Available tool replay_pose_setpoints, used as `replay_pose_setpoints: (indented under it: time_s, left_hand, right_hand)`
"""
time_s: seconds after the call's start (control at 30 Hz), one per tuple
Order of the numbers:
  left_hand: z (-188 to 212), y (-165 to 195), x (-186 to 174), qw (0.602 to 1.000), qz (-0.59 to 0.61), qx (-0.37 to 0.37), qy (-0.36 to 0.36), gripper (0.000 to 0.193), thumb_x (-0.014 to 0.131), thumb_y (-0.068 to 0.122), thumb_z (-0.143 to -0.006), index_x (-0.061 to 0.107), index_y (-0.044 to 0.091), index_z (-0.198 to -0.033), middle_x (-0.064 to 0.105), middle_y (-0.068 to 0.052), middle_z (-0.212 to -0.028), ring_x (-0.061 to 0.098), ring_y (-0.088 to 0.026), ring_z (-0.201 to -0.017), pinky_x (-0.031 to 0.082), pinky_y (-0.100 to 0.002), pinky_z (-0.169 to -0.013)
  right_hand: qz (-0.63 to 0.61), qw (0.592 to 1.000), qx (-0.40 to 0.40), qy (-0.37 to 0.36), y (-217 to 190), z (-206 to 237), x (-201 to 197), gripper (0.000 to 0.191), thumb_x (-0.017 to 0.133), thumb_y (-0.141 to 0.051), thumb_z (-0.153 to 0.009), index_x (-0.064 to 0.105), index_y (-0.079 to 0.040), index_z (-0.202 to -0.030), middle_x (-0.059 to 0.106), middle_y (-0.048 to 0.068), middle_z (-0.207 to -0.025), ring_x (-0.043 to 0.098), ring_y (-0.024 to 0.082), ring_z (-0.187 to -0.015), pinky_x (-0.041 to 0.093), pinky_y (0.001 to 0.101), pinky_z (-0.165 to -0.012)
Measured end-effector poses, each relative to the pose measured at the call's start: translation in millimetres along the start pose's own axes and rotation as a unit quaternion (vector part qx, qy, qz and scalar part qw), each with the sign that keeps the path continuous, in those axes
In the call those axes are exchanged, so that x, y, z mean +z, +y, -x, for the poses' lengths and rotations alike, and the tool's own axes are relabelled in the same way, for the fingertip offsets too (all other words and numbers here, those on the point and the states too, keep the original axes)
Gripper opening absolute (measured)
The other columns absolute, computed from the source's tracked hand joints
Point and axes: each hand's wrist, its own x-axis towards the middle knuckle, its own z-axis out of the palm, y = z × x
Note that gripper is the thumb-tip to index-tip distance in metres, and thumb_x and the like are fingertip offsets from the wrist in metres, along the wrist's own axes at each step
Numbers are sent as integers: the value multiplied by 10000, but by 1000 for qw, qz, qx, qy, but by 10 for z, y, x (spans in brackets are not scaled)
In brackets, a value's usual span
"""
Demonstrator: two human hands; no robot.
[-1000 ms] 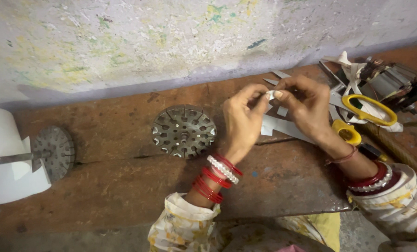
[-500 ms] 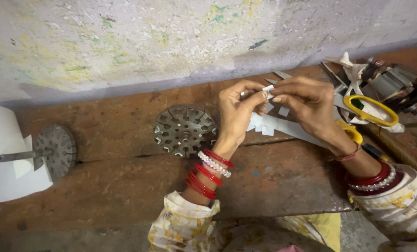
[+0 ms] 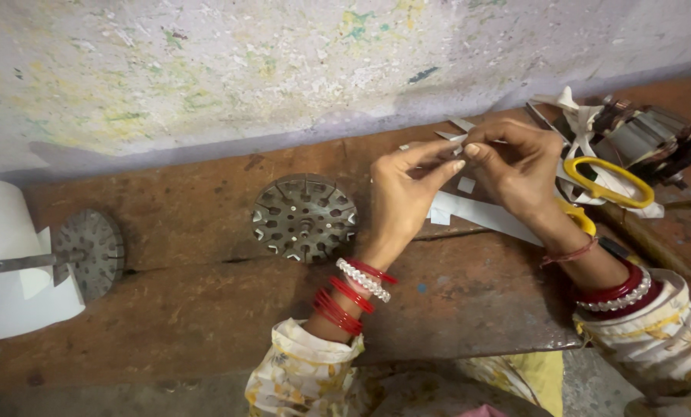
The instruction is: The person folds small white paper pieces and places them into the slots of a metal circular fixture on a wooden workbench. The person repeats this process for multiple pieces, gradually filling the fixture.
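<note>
Both the left hand and right hand pinch a small white strip above the table; such a fingertip grip could let it slip or tear.

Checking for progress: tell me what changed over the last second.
Little changed. Both hands drifted slightly up, still pinching the small white paper piece between their fingertips. The slotted disc, scissors and paper strip stayed put.

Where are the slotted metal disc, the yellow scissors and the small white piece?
slotted metal disc (image 3: 305,218), head view, its face.
yellow scissors (image 3: 608,183), head view, handle loop.
small white piece (image 3: 459,140), head view, between fingertips.
</note>
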Motion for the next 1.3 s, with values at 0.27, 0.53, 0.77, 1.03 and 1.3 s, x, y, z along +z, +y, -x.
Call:
replay_pose_setpoints:
  time_s: [0.27, 0.53, 0.77, 1.03, 1.3]
  left_hand:
    - [19, -10, 27, 995, -67, 54, 49, 128, 785, 20, -884, 784, 19, -1012, 777, -95, -999, 735, -162, -921, 586, -278, -835]
    - [64, -50, 77, 992, -65, 79, 77, 151, 750, -14, -901, 771, 22, -1046, 785, -100, -1018, 754, -165, -920, 612, -292, -844]
    - [63, -25, 63, 986, -88, 109, 94, 139, 725, -33, -929, 746, 12, -1059, 775, -105, -1022, 757, -170, -901, 610, -276, -809]
    - [49, -7, 27, 982, -103, 131, 86, 144, 709, -56, -930, 728, 1, -1061, 761, -115, -1058, 762, -192, -950, 616, -288, -828]
    - [51, -96, 37, 979, -122, 144, 73, 159, 725, -62, -919, 732, 6, -1062, 762, -133, -1082, 767, -206, -959, 626, -287, -809]
  right_hand:
    - [-18, 999, 29, -8, -28, 22, 35, 74, 773, -5, -972, 748, 15, -1038, 744, 97, -1012, 692, 133, -892, 571, 256, -785]
    - [-90, 995, 36, -28, -43, 10, 58, 51, 729, -17, -999, 739, 10, -1041, 744, 110, -969, 735, 151, -856, 635, 284, -770]
    - [-75, 993, 80, -42, -108, -21, 64, 96, 738, 9, -969, 744, 25, -1064, 753, 121, -985, 733, 154, -874, 626, 283, -780]
    - [-85, 987, 93, -101, -75, -140, -38, 312, 793, -58, -879, 729, -12, -1181, 754, 101, -1080, 740, 147, -938, 651, 281, -805]
    - [-57, 989, 91, -101, 57, -123, -57, 210, 767, -54, -917, 752, -24, -1124, 763, 99, -981, 760, 151, -839, 664, 283, -727]
